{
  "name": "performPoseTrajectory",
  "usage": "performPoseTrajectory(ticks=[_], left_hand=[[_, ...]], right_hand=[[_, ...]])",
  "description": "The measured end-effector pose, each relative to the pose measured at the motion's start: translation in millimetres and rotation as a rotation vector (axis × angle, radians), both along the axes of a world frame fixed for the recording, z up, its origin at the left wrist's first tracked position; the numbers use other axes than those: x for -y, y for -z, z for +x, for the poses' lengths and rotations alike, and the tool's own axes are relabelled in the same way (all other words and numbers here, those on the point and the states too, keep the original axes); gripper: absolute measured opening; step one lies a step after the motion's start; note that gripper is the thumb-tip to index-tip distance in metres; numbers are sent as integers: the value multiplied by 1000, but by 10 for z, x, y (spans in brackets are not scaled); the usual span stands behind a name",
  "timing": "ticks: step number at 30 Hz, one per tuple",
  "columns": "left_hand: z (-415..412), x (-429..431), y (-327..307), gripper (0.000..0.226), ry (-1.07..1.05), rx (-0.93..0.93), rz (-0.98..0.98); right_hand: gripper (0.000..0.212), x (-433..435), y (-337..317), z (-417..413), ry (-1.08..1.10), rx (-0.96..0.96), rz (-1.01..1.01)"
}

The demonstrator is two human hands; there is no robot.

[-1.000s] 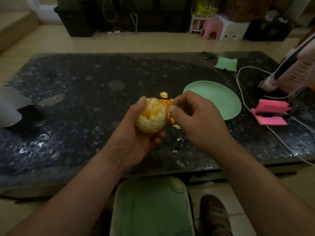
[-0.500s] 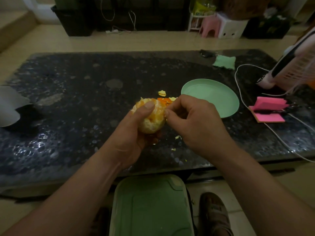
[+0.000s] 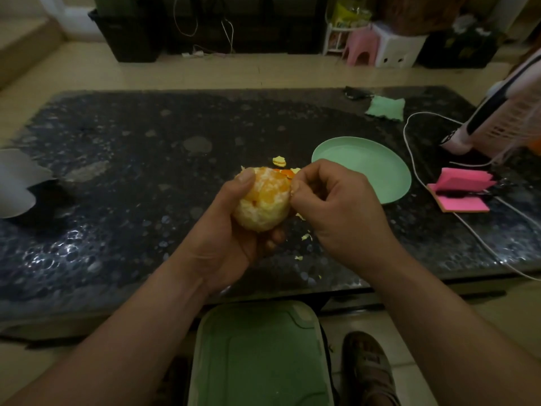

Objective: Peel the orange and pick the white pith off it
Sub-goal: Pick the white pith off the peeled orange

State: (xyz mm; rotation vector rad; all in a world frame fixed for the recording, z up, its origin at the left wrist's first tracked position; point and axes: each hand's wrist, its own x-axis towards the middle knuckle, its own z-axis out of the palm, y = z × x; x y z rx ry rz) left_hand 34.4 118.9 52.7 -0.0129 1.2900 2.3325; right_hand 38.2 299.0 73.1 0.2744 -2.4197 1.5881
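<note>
My left hand (image 3: 222,230) grips a mostly peeled orange (image 3: 263,200) above the dark table, thumb on its top left and fingers curled under it. White pith covers much of the fruit, with orange flesh showing near the top. My right hand (image 3: 333,206) is curled at the orange's right side, thumb and forefinger pinching at its upper right edge where a bit of orange peel (image 3: 288,172) shows. Small peel and pith scraps (image 3: 279,161) lie on the table behind and below the hands.
A green plate (image 3: 369,165) sits to the right of the hands. Further right are pink sticky notes (image 3: 459,191), a white cable (image 3: 409,153) and a pink-white appliance (image 3: 497,118). A green cloth (image 3: 385,108) lies at the back. A green bin lid (image 3: 257,353) is under the table's near edge.
The left hand turned the orange a little and its thumb shifted on the top. The right hand's pinch stayed at the fruit's upper right edge.
</note>
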Motion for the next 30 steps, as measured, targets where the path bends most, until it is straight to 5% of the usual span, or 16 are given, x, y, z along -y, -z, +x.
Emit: performPoseTrajectory(ticks=[15, 21, 23, 25, 28, 30], left_hand=[[-58, 78, 26, 74, 14, 23, 21], [-49, 82, 42, 72, -3, 48, 62], [-44, 76, 42, 69, 4, 74, 85], [-39, 77, 45, 69, 26, 94, 120], [-41, 97, 50, 85, 42, 107, 158], [-43, 105, 54, 100, 42, 117, 179]], right_hand=[[21, -4, 32, -74, 28, 127, 24], [24, -124, 215, -226, 191, 129, 422], [6, -139, 274, -275, 191, 150, 562], [3, -146, 282, -300, 204, 143, 585], [31, -139, 233, -289, 213, 107, 571], [11, -113, 196, -269, 194, 71, 516]])
